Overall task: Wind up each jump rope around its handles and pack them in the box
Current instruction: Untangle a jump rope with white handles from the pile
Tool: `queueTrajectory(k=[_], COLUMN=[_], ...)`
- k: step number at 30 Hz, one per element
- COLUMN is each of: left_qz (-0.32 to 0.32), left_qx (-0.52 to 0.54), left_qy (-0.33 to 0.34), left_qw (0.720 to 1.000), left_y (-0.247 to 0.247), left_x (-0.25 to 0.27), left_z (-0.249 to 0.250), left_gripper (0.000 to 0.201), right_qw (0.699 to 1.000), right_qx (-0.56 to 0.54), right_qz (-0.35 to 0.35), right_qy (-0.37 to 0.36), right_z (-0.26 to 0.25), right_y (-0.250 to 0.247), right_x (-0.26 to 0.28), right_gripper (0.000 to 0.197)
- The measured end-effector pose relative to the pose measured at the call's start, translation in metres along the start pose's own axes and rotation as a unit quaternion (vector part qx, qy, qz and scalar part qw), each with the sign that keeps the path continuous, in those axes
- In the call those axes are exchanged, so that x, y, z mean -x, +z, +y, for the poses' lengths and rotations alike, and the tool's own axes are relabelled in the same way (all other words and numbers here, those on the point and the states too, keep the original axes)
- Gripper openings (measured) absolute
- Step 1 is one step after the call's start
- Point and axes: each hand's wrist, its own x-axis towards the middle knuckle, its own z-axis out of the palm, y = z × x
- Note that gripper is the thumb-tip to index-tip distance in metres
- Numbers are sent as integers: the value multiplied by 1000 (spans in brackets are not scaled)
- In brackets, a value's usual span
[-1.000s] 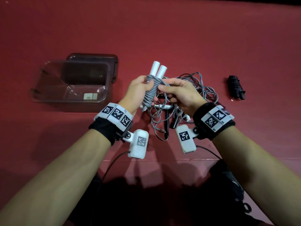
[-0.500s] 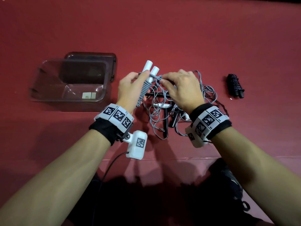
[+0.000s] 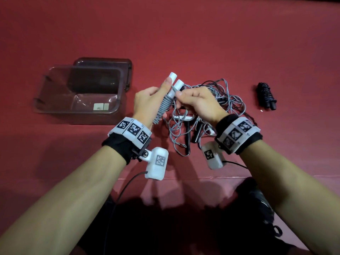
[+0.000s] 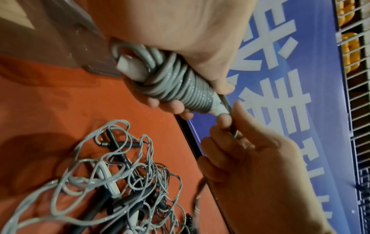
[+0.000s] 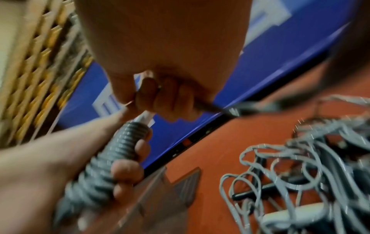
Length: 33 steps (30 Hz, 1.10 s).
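Note:
My left hand (image 3: 147,102) grips a pair of white handles (image 3: 173,80) with grey rope coiled tightly round them (image 3: 163,107), held tilted above the table. In the left wrist view the coil (image 4: 180,83) fills my palm. My right hand (image 3: 195,100) pinches the free end of this grey rope (image 4: 230,117) just beside the handles' upper part. Below and behind my hands lies a tangled pile of grey ropes (image 3: 211,100) with black and white handles mixed in. The clear plastic box (image 3: 55,109) stands open at the left with only a small label inside.
A wound black jump rope (image 3: 265,96) lies alone at the right on the red table. The box's dark lid (image 3: 103,61) sits behind the box. The table's front edge (image 3: 184,178) runs just under my wrists.
The wound bundle has shifted left and tilted. My right hand swung over the top of the handles and came back round to their right side, laying on another turn of rope.

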Motion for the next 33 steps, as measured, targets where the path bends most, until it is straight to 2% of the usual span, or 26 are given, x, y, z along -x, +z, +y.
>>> queueTrajectory(k=[3,5,7,8,10,12,14,16,19,22,23,24,26,28,30,31,33], left_qz=[-38,-63,-82,-87,-92,-110,-166,-239,-314,-339,-346,-352,-354,-312,-223,-186,-146], left_qx=[86,124,139,139,142,146,146,159,217,288,303,306,278,216,107,31,-82], left_qy=[-37,-65,-78,-80,-82,-86,-107,-142,-195,-229,-238,-244,-246,-191,-53,21,115], left_qw=[995,988,984,983,982,979,969,947,904,866,856,850,858,905,967,982,979], left_y=[6,9,10,10,9,5,0,-3,-2,-1,-2,-3,-4,-1,4,6,7], left_x=[3,4,6,7,4,-2,-5,-2,6,9,10,10,11,6,1,-2,-4], left_z=[-1,-2,-2,-2,-3,-3,3,10,11,5,4,4,9,9,6,3,-3], left_gripper=[62,49,36,33,35,40,37,34,34,41,42,43,44,44,42,43,39], right_qw=[970,940,922,923,954,986,989,978,949,945,945,948,958,963,966,969,977], right_qx=[-203,-273,-299,-290,-224,-137,-129,-203,-309,-308,-308,-301,-277,-264,-247,-224,-169], right_qz=[-105,-165,-187,-177,-113,-11,49,34,-57,-106,-107,-98,-64,-17,36,59,91], right_qy=[85,123,163,179,164,96,45,30,37,40,40,41,45,53,69,81,95], right_z=[4,8,11,13,18,21,23,24,21,21,21,21,21,19,18,16,14], right_y=[-3,-6,-6,-6,-4,-3,-6,-12,-16,-13,-12,-12,-13,-15,-16,-16,-13], right_x=[-1,0,3,4,4,2,1,-1,0,0,0,0,-1,-2,-2,-2,-3], right_gripper=[46,47,47,47,46,30,18,15,41,72,76,71,44,26,17,14,11])
